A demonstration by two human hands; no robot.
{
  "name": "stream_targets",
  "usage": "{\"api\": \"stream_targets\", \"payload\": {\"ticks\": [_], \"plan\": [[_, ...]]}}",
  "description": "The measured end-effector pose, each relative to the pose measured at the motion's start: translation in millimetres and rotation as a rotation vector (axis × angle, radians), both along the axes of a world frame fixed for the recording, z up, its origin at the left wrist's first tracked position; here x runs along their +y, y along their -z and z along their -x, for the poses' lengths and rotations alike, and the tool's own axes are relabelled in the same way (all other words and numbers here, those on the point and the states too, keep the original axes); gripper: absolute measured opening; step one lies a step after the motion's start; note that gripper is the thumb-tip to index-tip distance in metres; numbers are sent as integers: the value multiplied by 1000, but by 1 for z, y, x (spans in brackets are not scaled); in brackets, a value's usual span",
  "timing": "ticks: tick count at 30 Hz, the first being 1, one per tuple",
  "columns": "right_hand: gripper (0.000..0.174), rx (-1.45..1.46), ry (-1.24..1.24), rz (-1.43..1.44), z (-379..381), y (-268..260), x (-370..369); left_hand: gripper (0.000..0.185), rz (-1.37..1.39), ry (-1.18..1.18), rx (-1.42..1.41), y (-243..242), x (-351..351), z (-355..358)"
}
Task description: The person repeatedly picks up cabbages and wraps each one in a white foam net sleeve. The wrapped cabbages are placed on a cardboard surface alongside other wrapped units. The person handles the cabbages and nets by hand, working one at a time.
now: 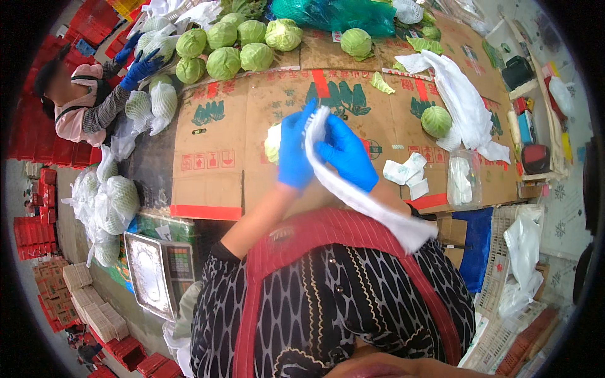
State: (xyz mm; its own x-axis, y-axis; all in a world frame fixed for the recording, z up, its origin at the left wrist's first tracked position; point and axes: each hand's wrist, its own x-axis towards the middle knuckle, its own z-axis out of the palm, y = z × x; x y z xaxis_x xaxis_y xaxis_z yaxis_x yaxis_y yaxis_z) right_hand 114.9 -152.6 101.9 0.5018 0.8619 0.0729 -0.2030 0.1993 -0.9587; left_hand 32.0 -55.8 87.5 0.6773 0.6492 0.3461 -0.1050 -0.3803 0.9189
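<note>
My left hand (pixel 295 149) and my right hand (pixel 347 151), both in blue gloves, grip the upper end of a white foam mesh sleeve (pixel 352 191). The sleeve is narrow and hangs down to the right, over my forearm and apron. Partly hidden behind my left hand, a pale cabbage (pixel 272 145) sits on the cardboard-covered table (pixel 212 179). Another green cabbage (pixel 436 121) lies to the right, beside a pile of white mesh sleeves (pixel 465 104). Small printed white packets or labels (pixel 405 172) lie nearer, left of a clear plastic box (pixel 464 179) holding more of them.
Several green cabbages (pixel 223 63) are grouped at the back left, near a green plastic bag (pixel 331 19). A co-worker (pixel 90 104) in blue gloves handles netted cabbages at the left. Bagged cabbages (pixel 111 203) and a weighing scale (pixel 150 276) stand at the near left.
</note>
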Motion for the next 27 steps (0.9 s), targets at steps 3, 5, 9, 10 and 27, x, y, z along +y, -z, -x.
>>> {"api": "stream_targets", "payload": {"ticks": [3, 5, 9, 10, 27], "plan": [[47, 49, 157, -15, 11, 2, -7, 36, 278, 5, -151, -8, 1, 0], [36, 70, 4, 172, 8, 11, -22, 29, -282, -111, -95, -1, 7, 11], [32, 283, -168, 495, 31, -78, -30, 25, 989, 71, -210, 6, 11, 29], [28, 94, -14, 398, 6, -24, -42, 32, 1505, 341, -307, -17, 6, 26], [61, 1028, -480, -548, -10, 10, -47, 57, -640, 362, 277, -17, -10, 45]]}}
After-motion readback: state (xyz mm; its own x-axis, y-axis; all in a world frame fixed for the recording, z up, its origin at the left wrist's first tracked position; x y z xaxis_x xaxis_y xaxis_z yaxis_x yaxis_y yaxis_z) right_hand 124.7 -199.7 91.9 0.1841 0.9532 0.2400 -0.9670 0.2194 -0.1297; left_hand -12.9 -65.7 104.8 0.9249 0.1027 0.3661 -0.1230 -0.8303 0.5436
